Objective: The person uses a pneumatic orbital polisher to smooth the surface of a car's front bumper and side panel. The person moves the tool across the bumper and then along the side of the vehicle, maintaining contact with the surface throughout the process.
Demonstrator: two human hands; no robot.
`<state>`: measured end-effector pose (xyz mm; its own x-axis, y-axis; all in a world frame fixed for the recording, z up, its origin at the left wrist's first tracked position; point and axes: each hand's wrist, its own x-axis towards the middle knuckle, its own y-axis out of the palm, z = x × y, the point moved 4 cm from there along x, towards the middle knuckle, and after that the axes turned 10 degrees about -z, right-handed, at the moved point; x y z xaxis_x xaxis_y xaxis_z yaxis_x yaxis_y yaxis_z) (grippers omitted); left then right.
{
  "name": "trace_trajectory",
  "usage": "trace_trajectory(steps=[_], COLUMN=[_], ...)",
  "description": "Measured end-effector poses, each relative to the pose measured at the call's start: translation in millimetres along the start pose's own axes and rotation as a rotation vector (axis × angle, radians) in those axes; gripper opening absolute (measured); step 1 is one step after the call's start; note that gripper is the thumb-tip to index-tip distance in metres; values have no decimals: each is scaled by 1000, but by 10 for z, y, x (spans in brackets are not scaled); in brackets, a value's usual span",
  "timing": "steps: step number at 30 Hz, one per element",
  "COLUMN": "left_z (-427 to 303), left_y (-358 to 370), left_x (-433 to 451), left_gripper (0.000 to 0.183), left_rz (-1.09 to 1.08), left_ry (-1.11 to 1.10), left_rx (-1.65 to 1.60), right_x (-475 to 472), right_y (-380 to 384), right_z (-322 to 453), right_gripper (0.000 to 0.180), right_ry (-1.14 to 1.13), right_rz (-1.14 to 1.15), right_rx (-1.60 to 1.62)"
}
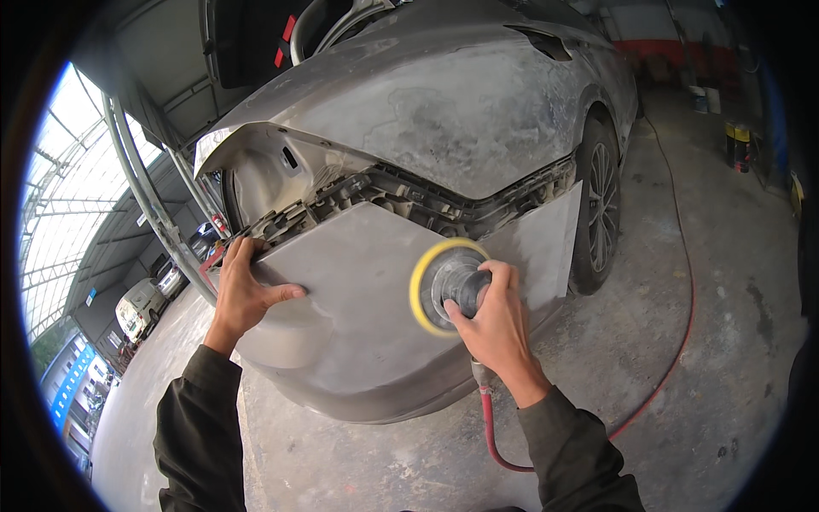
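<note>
My right hand point(502, 313) grips the round body of a pneumatic orbital sander point(457, 281). Its yellow-rimmed pad lies against the grey bumper cover point(365, 275) of a car, near the upper edge, and the rim looks blurred. A red air hose point(489, 416) hangs from a metal fitting under the sander. My left hand point(246, 291) holds the bumper cover's top edge, fingers curled over it and thumb on the outer face. Above the cover, a black plastic bracket point(409, 195) shows in the gap below a patchily sanded body panel point(473, 115).
The hose point(688, 281) trails over the concrete floor point(716, 358) at right, past the car's wheel point(600, 205). Cans point(738, 147) stand farther back on the right. A steel post point(144, 192) rises at left, with a parked white van point(137, 307) beyond.
</note>
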<state>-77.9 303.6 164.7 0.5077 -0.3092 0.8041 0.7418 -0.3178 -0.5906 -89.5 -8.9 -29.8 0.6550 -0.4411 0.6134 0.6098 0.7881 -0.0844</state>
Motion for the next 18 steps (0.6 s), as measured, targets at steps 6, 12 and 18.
trace_trajectory(steps=[6,12,18], left_z=[1,35,28], left_y=[53,12,27], left_x=[-2,-8,-4], left_gripper=[97,98,100], left_rz=[1,-17,-47], left_ry=[4,7,33], left_rx=[3,10,-7], right_x=[146,-238,-804], right_y=[-33,273,381], right_z=[-105,150,-184], right_gripper=[67,64,68], right_ry=[-16,-213,-106], right_rz=[-128,-111,-78], right_rx=[4,41,27])
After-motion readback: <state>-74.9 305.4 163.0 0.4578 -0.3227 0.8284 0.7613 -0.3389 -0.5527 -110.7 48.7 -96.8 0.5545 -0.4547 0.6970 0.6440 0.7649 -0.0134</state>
